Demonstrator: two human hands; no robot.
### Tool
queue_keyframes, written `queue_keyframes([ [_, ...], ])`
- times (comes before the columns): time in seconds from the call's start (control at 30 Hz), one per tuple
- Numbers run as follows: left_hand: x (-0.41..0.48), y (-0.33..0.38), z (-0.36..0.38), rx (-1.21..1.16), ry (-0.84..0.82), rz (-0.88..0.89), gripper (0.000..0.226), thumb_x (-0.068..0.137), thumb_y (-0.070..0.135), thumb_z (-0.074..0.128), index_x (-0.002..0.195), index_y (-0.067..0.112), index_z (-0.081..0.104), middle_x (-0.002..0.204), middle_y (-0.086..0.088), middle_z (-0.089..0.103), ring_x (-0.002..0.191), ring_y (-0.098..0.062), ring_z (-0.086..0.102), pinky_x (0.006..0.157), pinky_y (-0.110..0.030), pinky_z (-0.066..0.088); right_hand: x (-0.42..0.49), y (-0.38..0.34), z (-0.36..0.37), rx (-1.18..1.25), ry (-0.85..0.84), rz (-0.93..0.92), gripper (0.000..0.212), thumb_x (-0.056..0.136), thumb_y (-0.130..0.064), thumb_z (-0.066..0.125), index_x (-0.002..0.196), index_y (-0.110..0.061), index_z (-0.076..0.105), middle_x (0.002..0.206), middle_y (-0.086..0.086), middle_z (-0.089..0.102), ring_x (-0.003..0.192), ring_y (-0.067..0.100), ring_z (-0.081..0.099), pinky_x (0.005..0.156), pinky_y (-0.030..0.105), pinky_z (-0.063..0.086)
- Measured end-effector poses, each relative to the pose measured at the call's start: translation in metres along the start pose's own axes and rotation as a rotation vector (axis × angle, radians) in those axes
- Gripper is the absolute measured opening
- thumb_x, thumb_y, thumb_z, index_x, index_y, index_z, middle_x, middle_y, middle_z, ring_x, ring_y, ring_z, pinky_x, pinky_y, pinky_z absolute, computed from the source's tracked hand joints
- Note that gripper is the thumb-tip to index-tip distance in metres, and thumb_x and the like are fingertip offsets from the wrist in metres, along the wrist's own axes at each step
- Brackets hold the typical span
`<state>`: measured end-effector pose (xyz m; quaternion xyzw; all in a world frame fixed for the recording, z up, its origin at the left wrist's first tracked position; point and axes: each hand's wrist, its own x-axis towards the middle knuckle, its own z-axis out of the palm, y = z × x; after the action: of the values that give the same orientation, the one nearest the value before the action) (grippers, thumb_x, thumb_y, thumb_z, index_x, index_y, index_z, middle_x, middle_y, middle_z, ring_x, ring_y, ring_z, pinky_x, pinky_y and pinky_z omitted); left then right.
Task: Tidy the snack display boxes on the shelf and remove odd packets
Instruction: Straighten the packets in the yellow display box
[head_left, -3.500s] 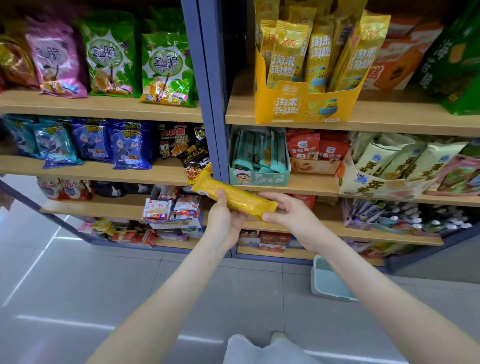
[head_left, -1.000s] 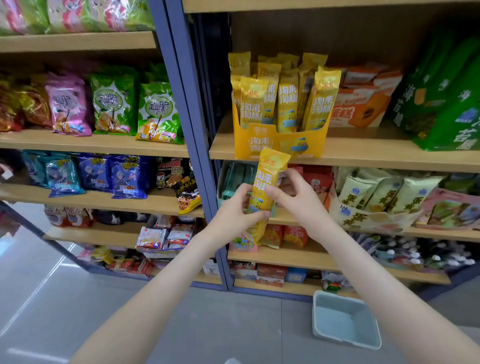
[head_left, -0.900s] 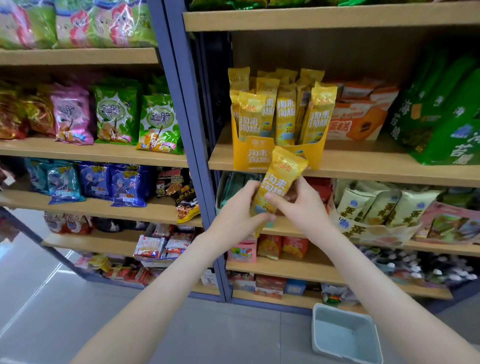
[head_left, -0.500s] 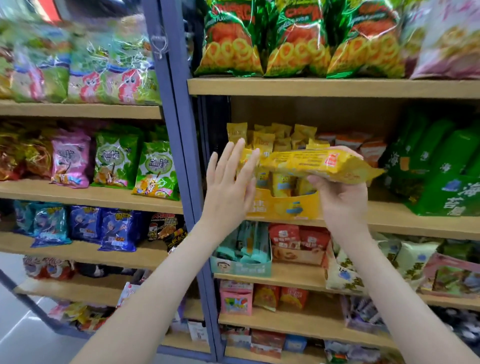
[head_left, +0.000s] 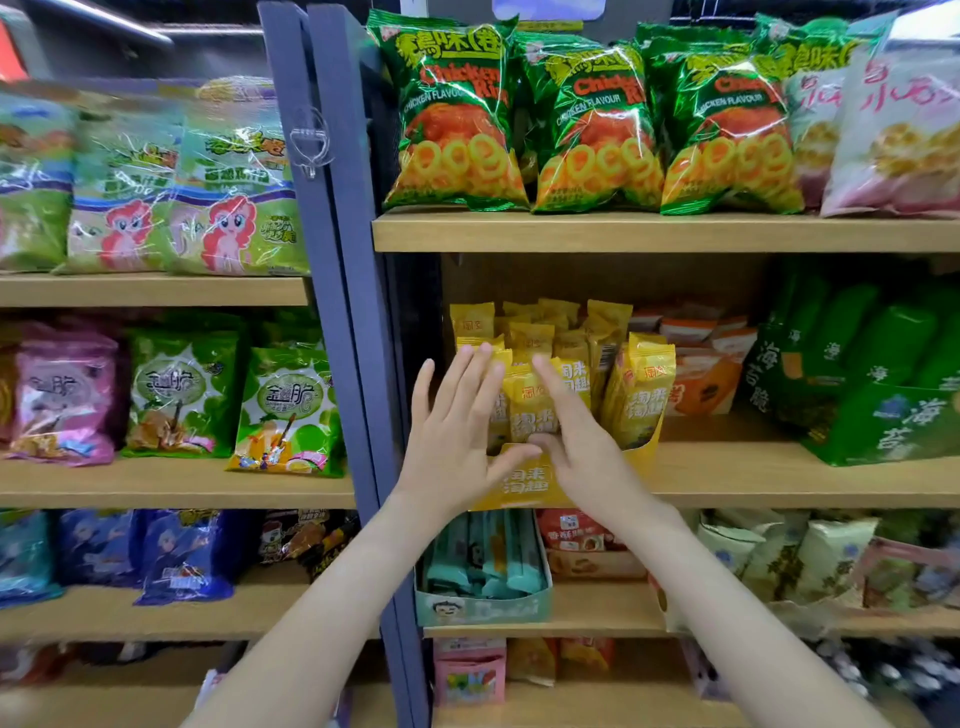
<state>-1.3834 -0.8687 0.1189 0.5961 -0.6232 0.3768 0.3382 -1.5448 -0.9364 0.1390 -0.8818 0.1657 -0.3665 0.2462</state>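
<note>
Left hand (head_left: 457, 441) and right hand (head_left: 576, 447) spread flat, nothing gripped, pressed against yellow packets (head_left: 530, 405) stood upright in yellow box (head_left: 524, 486) on middle shelf (head_left: 779, 478).

green ring-snack bags (head_left: 457, 114): "Chicken", "CHICKEN FLAVOUR" (rest in Chinese) | other packs: unreadable
</note>
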Motion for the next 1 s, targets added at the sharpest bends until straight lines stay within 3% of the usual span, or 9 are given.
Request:
queue_keyframes([
  [0.1,0.001,-0.003,0.005,0.049,0.009,0.022,0.081,0.09,0.069,0.039,0.15,0.017,0.022,0.152,-0.016,0.036,0.145,-0.029,0.027,0.118,-0.056,0.014,-0.003,0.005,0.001,-0.074,-0.047,0.009,0.075,0.101,-0.022,0.046,0.139,-0.064,-0.002,0.147,-0.04,0.012,0.135,-0.011,0.025,0.107,0.016,0.027],
  [0.17,0.004,-0.001,0.009,0.106,-0.027,0.007,0.081,0.088,0.072,0.041,0.149,0.021,0.029,0.153,-0.016,0.036,0.145,-0.03,0.025,0.117,-0.058,0.016,-0.001,0.01,-0.005,-0.155,-0.08,-0.002,0.077,0.1,-0.015,0.046,0.145,-0.056,-0.001,0.155,-0.021,0.02,0.142,-0.003,0.015,0.113,0.022,0.021],
  [0.23,0.007,0.002,0.014,0.1,-0.032,-0.019,0.081,0.086,0.074,0.044,0.147,0.022,0.036,0.152,-0.018,0.037,0.145,-0.032,0.025,0.116,-0.059,0.017,0.001,0.016,-0.012,-0.175,-0.133,-0.003,0.087,0.096,-0.001,0.042,0.147,-0.055,-0.004,0.159,-0.014,0.013,0.147,0.002,0.003,0.117,0.026,0.01],
  [0.4,0.007,0.002,0.027,0.053,0.034,0.006,0.082,0.081,0.071,0.057,0.141,0.018,0.039,0.151,-0.02,0.034,0.144,-0.038,0.024,0.114,-0.063,0.019,0.017,0.031,-0.032,-0.106,-0.018,-0.03,0.098,0.095,0.012,0.033,0.14,-0.058,-0.018,0.159,-0.016,0.007,0.144,-0.007,0.005,0.113,0.007,0.008],
  [0.57,0.0,-0.006,0.035,0.056,0.115,0.044,0.086,0.078,0.07,0.062,0.14,0.016,0.035,0.149,-0.018,0.031,0.142,-0.04,0.027,0.112,-0.065,0.023,0.047,0.05,-0.027,-0.45,-0.084,-0.146,0.104,0.092,0.007,0.051,0.147,-0.044,-0.021,0.158,-0.004,0.015,0.147,0.013,0.005,0.117,0.036,0.019],
  [0.63,-0.002,-0.008,0.037,0.072,0.123,0.047,0.089,0.078,0.07,0.061,0.143,0.018,0.03,0.148,-0.019,0.031,0.141,-0.041,0.027,0.111,-0.066,0.024,0.054,0.057,-0.023,-0.621,-0.052,-0.229,0.087,0.092,-0.011,0.05,0.153,-0.028,-0.009,0.156,0.003,0.025,0.145,0.02,0.01,0.118,0.047,0.013],
  [0.7,-0.003,-0.01,0.039,0.085,0.123,0.045,0.091,0.079,0.071,0.061,0.144,0.019,0.025,0.148,-0.02,0.031,0.141,-0.041,0.027,0.111,-0.065,0.024,0.058,0.06,-0.019,-0.687,-0.034,-0.258,0.082,0.087,-0.023,0.053,0.155,-0.017,0.006,0.154,0.006,0.031,0.144,0.023,0.016,0.117,0.048,0.006],
  [0.87,0.001,-0.015,0.041,0.076,0.112,0.058,0.087,0.082,0.072,0.054,0.144,0.02,0.023,0.147,-0.021,0.031,0.14,-0.042,0.027,0.111,-0.065,0.025,0.06,0.065,-0.016,-0.637,0.085,-0.357,0.089,0.067,-0.012,0.082,0.142,-0.014,0.034,0.126,0.007,0.038,0.122,0.027,0.033,0.108,0.045,0.014],
  [1.0,0.004,-0.022,0.041,0.07,0.105,0.105,0.085,0.082,0.071,0.056,0.143,0.021,0.022,0.146,-0.021,0.031,0.141,-0.04,0.026,0.112,-0.065,0.023,0.054,0.07,-0.018,-0.561,0.062,-0.401,0.081,0.067,-0.01,0.082,0.132,-0.019,0.034,0.133,0.009,0.034,0.125,0.03,0.032,0.106,0.046,0.015],
])
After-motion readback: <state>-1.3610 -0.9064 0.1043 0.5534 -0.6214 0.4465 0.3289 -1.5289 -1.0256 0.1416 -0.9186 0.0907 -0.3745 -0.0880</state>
